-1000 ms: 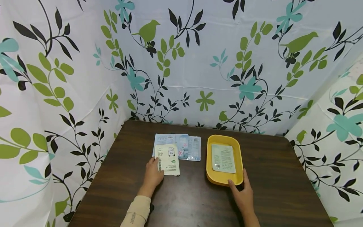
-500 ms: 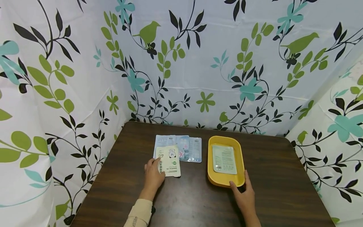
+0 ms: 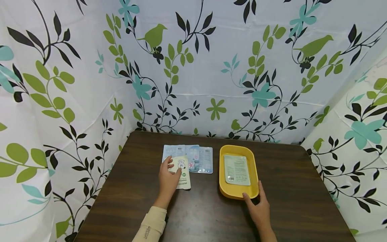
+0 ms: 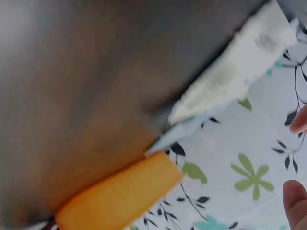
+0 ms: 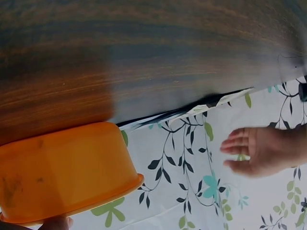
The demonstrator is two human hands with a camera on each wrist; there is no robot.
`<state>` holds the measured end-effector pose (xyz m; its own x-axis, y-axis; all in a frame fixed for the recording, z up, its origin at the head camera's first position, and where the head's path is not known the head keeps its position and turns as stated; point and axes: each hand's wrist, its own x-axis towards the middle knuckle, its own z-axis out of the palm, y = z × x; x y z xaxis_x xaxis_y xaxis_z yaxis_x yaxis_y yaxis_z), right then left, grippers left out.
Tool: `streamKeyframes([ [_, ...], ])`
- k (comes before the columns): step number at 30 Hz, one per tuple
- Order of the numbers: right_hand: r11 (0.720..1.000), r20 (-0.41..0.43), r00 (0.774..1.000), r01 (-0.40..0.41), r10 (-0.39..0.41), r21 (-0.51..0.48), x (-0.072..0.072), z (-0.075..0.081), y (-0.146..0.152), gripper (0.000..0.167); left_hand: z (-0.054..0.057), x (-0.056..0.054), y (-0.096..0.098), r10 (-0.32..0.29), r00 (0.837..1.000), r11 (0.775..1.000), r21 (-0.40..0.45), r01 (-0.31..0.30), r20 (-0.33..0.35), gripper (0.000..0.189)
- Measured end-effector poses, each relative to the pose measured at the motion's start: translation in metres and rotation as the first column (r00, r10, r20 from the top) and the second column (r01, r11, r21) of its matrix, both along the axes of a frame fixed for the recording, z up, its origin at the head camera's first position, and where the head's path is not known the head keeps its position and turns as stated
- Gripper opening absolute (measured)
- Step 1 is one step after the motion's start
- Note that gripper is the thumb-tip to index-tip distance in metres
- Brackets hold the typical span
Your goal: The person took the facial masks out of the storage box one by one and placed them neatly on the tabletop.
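Note:
My left hand (image 3: 168, 183) hovers over a cream mask packet (image 3: 183, 182) with a panda print, fingers loosely spread and holding nothing. The right wrist view shows this hand raised off the table, apart from the packet. Light blue mask packets (image 3: 206, 160) lie overlapping behind and partly under the cream one. My right hand (image 3: 260, 212) holds the near right corner of a yellow plastic tray (image 3: 224, 190), thumb at the front edge and fingers along the right side. Inside the tray lies a pale green mask packet (image 3: 237, 170), printed side up.
A dark brown wooden table (image 3: 199, 218) bears everything. White fabric (image 3: 193, 74) printed with leaves, birds and flowers hangs behind the table and along both sides.
My left hand has left the cream packet's left edge, moving up and to the right over it. The right hand and the tray stay put; the view shifted slightly.

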<state>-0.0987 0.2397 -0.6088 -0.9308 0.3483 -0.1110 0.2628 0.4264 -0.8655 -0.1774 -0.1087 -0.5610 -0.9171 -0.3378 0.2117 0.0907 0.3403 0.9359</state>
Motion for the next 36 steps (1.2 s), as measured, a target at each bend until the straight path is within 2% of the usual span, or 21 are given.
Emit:
streamKeyframes([
  [4, 1.0, 0.002, 1.0, 0.009, -0.009, -0.006, 0.001, 0.001, 0.001, 0.102, 0.02, -0.011, 0.012, -0.044, 0.999, 0.992, 0.116, 0.045, -0.015, 0.065],
  [8, 1.0, 0.026, 1.0, 0.012, -0.012, 0.002, 0.002, 0.003, 0.003, 0.102, 0.041, -0.023, 0.03, -0.117, 0.992, 0.972, 0.198, 0.125, -0.053, 0.065],
  [17, 1.0, 0.053, 0.999, -0.005, 0.003, 0.026, 0.001, 0.003, 0.001, 0.103, 0.075, -0.046, 0.083, -0.25, 0.959, 0.927, 0.252, 0.276, -0.132, 0.063],
  [21, 1.0, 0.052, 0.999, -0.006, 0.005, 0.028, 0.001, 0.002, 0.0, 0.103, 0.084, -0.048, 0.107, -0.313, 0.942, 0.907, 0.255, 0.335, -0.124, 0.064],
  [24, 1.0, 0.044, 0.999, -0.011, 0.01, 0.029, 0.001, 0.002, -0.001, 0.102, 0.087, -0.047, 0.125, -0.36, 0.928, 0.889, 0.266, 0.373, -0.096, 0.064],
  [28, 0.999, 0.031, 0.999, -0.014, 0.013, 0.03, 0.0, 0.001, -0.001, 0.101, 0.083, -0.045, 0.149, -0.416, 0.908, 0.865, 0.287, 0.412, -0.049, 0.065],
  [33, 0.999, 0.004, 1.0, -0.015, 0.015, 0.033, 0.0, 0.0, 0.002, 0.1, 0.068, -0.044, 0.179, -0.472, 0.882, 0.839, 0.321, 0.44, 0.024, 0.068],
  [36, 0.999, -0.014, 1.0, -0.02, 0.021, 0.03, 0.0, -0.002, 0.003, 0.099, 0.055, -0.041, 0.192, -0.492, 0.866, 0.836, 0.328, 0.44, 0.091, 0.069],
])
